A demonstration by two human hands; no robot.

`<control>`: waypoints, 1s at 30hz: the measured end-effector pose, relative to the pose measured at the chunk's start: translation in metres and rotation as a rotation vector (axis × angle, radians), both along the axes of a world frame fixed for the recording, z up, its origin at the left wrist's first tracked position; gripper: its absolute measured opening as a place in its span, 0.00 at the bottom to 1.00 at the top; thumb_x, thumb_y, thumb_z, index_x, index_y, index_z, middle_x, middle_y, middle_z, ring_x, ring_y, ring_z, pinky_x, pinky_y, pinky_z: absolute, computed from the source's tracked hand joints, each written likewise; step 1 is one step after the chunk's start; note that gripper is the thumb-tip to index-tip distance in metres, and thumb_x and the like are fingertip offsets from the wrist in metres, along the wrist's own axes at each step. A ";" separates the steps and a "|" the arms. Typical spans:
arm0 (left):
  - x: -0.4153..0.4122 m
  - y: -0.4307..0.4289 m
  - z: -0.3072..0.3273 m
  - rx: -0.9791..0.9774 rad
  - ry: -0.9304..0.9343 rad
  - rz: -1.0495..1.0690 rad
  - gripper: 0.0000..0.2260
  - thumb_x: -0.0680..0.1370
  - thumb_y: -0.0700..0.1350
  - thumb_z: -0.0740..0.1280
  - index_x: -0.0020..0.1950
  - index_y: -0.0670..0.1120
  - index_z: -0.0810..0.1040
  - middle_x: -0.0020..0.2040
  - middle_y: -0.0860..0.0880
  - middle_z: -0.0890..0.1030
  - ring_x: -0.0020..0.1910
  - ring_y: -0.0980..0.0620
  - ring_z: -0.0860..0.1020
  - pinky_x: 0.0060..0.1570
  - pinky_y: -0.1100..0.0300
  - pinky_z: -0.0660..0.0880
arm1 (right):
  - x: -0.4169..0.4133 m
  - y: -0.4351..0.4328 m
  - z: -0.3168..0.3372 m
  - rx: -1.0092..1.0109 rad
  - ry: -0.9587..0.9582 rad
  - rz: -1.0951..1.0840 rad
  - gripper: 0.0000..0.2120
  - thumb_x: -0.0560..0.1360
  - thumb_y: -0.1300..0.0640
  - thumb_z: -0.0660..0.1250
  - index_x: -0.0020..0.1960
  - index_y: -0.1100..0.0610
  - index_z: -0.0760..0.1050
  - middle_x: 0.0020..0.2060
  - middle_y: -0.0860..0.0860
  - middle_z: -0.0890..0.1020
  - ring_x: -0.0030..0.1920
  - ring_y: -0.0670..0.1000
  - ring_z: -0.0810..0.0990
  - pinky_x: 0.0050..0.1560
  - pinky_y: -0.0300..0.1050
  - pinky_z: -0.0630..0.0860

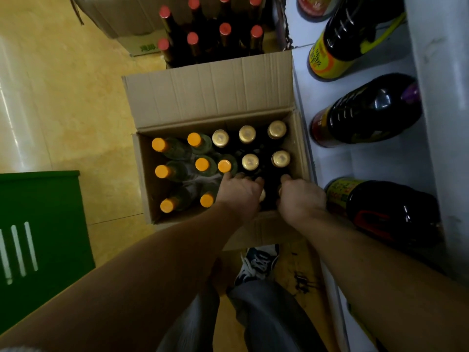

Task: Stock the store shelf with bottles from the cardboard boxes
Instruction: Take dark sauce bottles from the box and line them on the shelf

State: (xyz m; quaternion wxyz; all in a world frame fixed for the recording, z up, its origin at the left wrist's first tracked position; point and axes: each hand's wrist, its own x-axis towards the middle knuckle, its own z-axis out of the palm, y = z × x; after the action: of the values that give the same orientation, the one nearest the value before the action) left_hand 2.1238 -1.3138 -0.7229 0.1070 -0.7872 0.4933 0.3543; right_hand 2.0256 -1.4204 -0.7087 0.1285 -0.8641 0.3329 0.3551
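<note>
Cardboard box (210, 87): brown, corrugated, standing on the floor (63, 97) at centre; flaps open, the far flap upright; right wall just beside the shelf (380, 161).
Contents, left part: seven orange-capped bottles (202, 164) of clear glass, upright, in three loose rows.
Contents, right part: gold-capped bottles (250, 162) of dark glass, upright; five caps in plain view in the far and middle rows.
Left hand (238, 196): reaching into the near row, back of the hand up, fingers curled down round the top of a dark bottle; a sliver of gold cap shows at its right edge. It lies just beside the nearest orange caps.
Right hand (302, 196): at the near right corner of the box, fingers curled down round another bottle top, a sliver of cap showing at its left edge; the bottle itself is mostly hidden.
Between the hands: dark bottle shoulders; the two hands are apart.
Second box (121, 19): cardboard, farther off, behind the upright flap; holds red-capped bottles (225, 29) of dark glass, upright.
Shelf stock: three large dark jugs (368, 113) with yellow and red labels, spaced apart along the white shelf on the right; a fourth partly in view at the far edge.
Green crate (43, 224): near left, on the floor, slotted side.
Person: grey trouser legs (266, 313) and one shoe (256, 262), near the box.
</note>
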 end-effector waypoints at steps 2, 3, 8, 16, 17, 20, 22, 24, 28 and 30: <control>0.000 0.001 0.005 -0.014 0.004 0.009 0.21 0.80 0.57 0.67 0.70 0.51 0.71 0.62 0.47 0.81 0.66 0.44 0.75 0.68 0.46 0.65 | -0.002 -0.001 0.004 0.007 -0.014 -0.009 0.11 0.82 0.53 0.64 0.63 0.53 0.72 0.54 0.55 0.83 0.54 0.58 0.82 0.42 0.47 0.69; 0.001 0.001 0.008 -0.020 0.011 0.016 0.22 0.80 0.58 0.68 0.70 0.51 0.71 0.62 0.47 0.81 0.66 0.44 0.75 0.68 0.46 0.65 | -0.002 -0.001 0.007 0.009 -0.021 -0.016 0.11 0.82 0.53 0.64 0.63 0.53 0.73 0.54 0.55 0.83 0.54 0.59 0.82 0.42 0.47 0.69; 0.002 0.004 0.029 -0.037 0.008 0.036 0.22 0.79 0.60 0.68 0.69 0.52 0.72 0.62 0.48 0.81 0.66 0.44 0.75 0.69 0.44 0.65 | -0.004 -0.003 0.029 0.003 -0.027 -0.042 0.12 0.81 0.53 0.64 0.64 0.53 0.73 0.56 0.56 0.82 0.56 0.60 0.82 0.43 0.47 0.69; 0.003 0.009 0.085 -0.072 0.042 0.092 0.20 0.78 0.55 0.70 0.68 0.51 0.72 0.63 0.47 0.80 0.66 0.44 0.74 0.64 0.47 0.71 | -0.007 -0.002 0.081 0.005 -0.056 -0.086 0.11 0.80 0.53 0.66 0.62 0.52 0.73 0.55 0.55 0.82 0.55 0.58 0.82 0.42 0.46 0.69; 0.003 0.011 0.094 -0.085 0.047 0.107 0.21 0.78 0.55 0.70 0.68 0.51 0.72 0.63 0.46 0.80 0.65 0.43 0.75 0.62 0.48 0.71 | -0.008 -0.001 0.090 0.007 -0.069 -0.095 0.11 0.80 0.53 0.66 0.62 0.52 0.73 0.55 0.55 0.82 0.54 0.58 0.82 0.42 0.46 0.69; 0.004 0.013 0.125 -0.128 0.047 0.143 0.22 0.78 0.56 0.70 0.68 0.50 0.72 0.61 0.45 0.80 0.62 0.43 0.77 0.56 0.50 0.72 | -0.011 0.001 0.117 0.004 -0.098 -0.107 0.09 0.81 0.51 0.64 0.60 0.52 0.73 0.53 0.55 0.82 0.53 0.58 0.82 0.42 0.46 0.70; 0.006 0.014 0.149 -0.151 0.052 0.163 0.21 0.77 0.56 0.70 0.66 0.50 0.73 0.59 0.45 0.81 0.59 0.42 0.78 0.51 0.52 0.72 | -0.012 0.003 0.139 -0.002 -0.112 -0.109 0.10 0.81 0.51 0.65 0.60 0.52 0.73 0.53 0.55 0.81 0.52 0.58 0.82 0.41 0.46 0.70; 0.010 0.014 0.176 -0.174 0.057 0.177 0.19 0.77 0.56 0.70 0.65 0.50 0.74 0.57 0.45 0.82 0.58 0.42 0.79 0.48 0.52 0.72 | -0.012 0.004 0.166 0.007 -0.126 -0.123 0.11 0.80 0.50 0.66 0.60 0.52 0.73 0.53 0.54 0.82 0.52 0.58 0.82 0.41 0.45 0.71; 0.022 0.016 0.242 -0.171 0.037 0.170 0.21 0.77 0.57 0.70 0.66 0.50 0.75 0.57 0.46 0.82 0.58 0.43 0.79 0.48 0.52 0.75 | -0.009 0.006 0.234 0.048 -0.178 -0.190 0.15 0.76 0.46 0.68 0.59 0.52 0.75 0.49 0.54 0.83 0.48 0.57 0.82 0.42 0.46 0.76; 0.031 0.018 0.281 -0.194 0.046 0.164 0.19 0.77 0.58 0.71 0.64 0.50 0.76 0.55 0.46 0.82 0.56 0.43 0.80 0.45 0.53 0.75 | -0.005 0.008 0.273 0.050 -0.196 -0.208 0.16 0.76 0.45 0.69 0.58 0.53 0.75 0.50 0.54 0.82 0.49 0.57 0.81 0.42 0.46 0.75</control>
State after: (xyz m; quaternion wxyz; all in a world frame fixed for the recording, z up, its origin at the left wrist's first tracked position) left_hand 2.1543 -1.2959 -0.4419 -0.0104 -0.8231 0.4618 0.3303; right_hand 2.0206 -1.4119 -0.4352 0.2179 -0.8520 0.3975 0.2620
